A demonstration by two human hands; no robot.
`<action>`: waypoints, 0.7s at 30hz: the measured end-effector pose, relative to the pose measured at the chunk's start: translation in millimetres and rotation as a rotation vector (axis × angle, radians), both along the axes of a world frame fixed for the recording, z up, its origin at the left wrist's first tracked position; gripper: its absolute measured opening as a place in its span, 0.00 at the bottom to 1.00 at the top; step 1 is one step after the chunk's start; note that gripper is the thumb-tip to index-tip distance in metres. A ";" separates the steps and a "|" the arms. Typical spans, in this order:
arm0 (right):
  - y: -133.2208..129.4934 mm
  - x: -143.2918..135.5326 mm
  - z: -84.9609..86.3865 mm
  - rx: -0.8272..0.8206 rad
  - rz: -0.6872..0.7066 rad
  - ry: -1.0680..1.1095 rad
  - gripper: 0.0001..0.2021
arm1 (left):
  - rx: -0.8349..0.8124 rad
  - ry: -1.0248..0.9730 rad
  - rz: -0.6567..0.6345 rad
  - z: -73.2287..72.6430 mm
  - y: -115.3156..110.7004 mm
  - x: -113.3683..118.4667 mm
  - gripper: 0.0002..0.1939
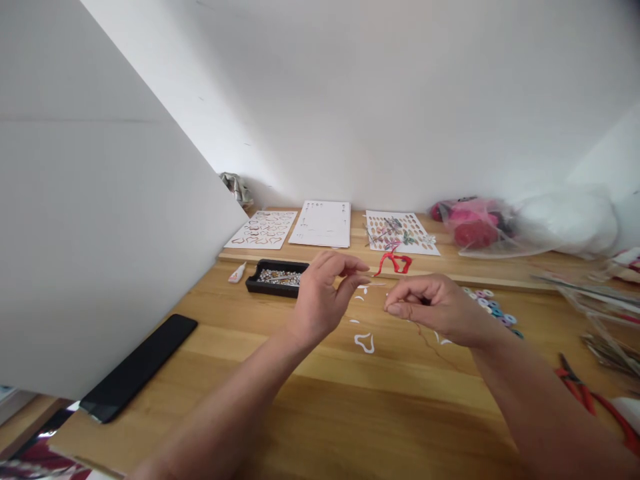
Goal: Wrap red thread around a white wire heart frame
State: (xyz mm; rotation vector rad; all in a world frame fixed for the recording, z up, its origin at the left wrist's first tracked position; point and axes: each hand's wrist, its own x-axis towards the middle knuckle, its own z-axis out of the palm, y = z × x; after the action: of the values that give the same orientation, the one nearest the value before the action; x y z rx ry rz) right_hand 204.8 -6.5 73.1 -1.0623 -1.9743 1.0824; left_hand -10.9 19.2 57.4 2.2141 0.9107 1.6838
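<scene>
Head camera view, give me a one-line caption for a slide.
Left hand and right hand pinch something fine above a wooden table, near a black bead tray and white loop.

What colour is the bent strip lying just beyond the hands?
Red; the bent strip shows clearly in the head view.
</scene>
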 end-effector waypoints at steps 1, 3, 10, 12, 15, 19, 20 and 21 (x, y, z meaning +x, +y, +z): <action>-1.2 -0.3 1.0 -0.002 0.005 0.001 0.10 | -0.010 -0.005 0.006 -1.3 0.7 0.3 0.03; -3.4 -0.8 2.5 -0.002 0.010 0.001 0.09 | -0.043 -0.023 0.011 -4.2 2.5 0.9 0.03; -6.5 -3.5 0.8 0.012 -0.058 -0.065 0.10 | -0.145 -0.086 -0.015 -12.5 7.5 2.5 0.04; -7.3 -4.2 -0.5 0.035 -0.086 -0.093 0.10 | -0.143 -0.082 -0.020 -12.9 7.7 2.9 0.03; -9.3 -5.3 -1.7 0.064 -0.115 -0.149 0.12 | -0.116 -0.054 -0.017 -12.7 7.9 3.4 0.02; -12.7 -8.9 -0.3 0.105 -0.140 -0.203 0.12 | 0.004 0.051 0.022 -12.8 9.4 2.1 0.02; -13.5 -10.1 0.5 0.114 -0.143 -0.207 0.12 | 0.059 0.099 0.047 -13.1 9.8 1.3 0.03; -14.1 -11.2 1.3 0.119 -0.145 -0.209 0.12 | 0.124 0.162 0.076 -13.5 10.1 0.4 0.04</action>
State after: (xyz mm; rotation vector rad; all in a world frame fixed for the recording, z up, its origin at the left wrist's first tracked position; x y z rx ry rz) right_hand 193.6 -20.6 74.4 -1.2752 -2.0575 0.7941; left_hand -10.5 29.3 43.9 2.4573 0.9641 1.6544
